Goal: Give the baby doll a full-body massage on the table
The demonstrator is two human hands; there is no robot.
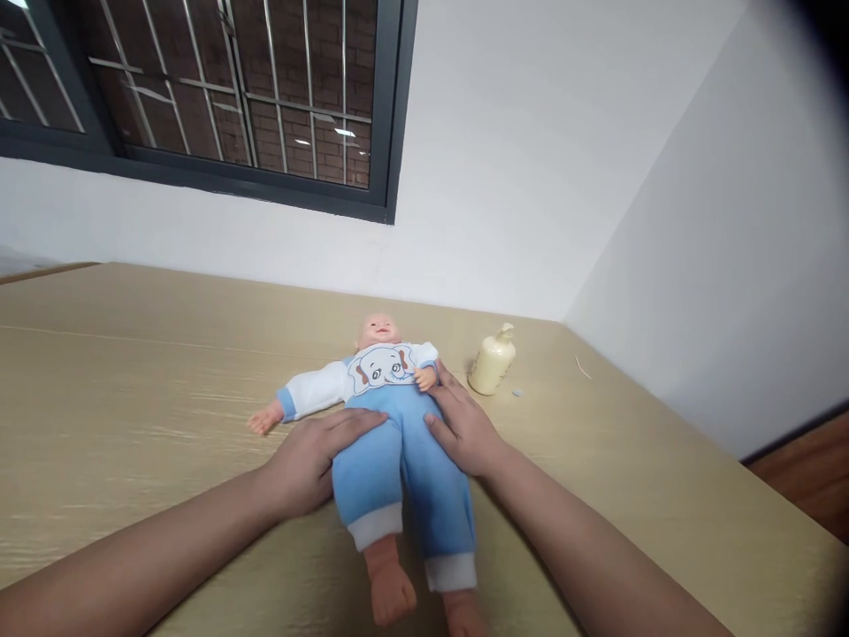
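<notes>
A baby doll (385,367) lies on its back on the wooden table, head away from me and feet toward me. It wears a white top with an elephant face on the chest and blue trousers (434,482) with white cuffs. My left hand (309,460) grips the doll's hip and upper thigh on the left, thumb on top and the other fingers mostly hidden underneath. On the opposite side my right hand (464,425) holds the other hip, its thumb on the trousers and fingers reaching along the waist beside the doll's small hand.
A cream pump bottle (493,361) stands on the table (165,380) to the right of the doll. Near it lie a small pale scrap (516,392) and a thin white strip (583,367). White walls (504,159) and a barred window (265,88) rise behind the table.
</notes>
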